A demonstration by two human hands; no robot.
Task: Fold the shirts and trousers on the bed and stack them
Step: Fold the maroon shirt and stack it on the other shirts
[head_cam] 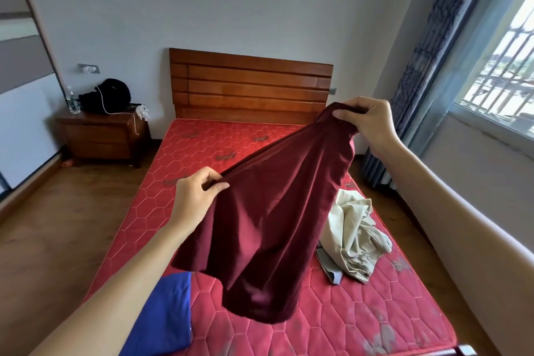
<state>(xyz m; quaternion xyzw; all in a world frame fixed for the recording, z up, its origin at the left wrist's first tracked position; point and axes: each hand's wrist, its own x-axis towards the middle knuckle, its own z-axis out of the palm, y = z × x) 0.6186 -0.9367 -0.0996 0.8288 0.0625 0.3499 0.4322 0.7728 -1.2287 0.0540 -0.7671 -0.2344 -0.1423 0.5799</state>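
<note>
pinching maroon garment edge, hands apart above bed.

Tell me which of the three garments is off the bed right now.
The dark red garment: the left hand and right hand hold it in the air. The beige one and blue one lie on the mattress.

On the bed, crumpled trousers lie right, a folded garment near-left; a nightstand stands left of the headboard.

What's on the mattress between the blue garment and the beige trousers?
Head view: no other clothing there, only bare red mattress, with the held maroon garment hanging over that stretch.
</note>
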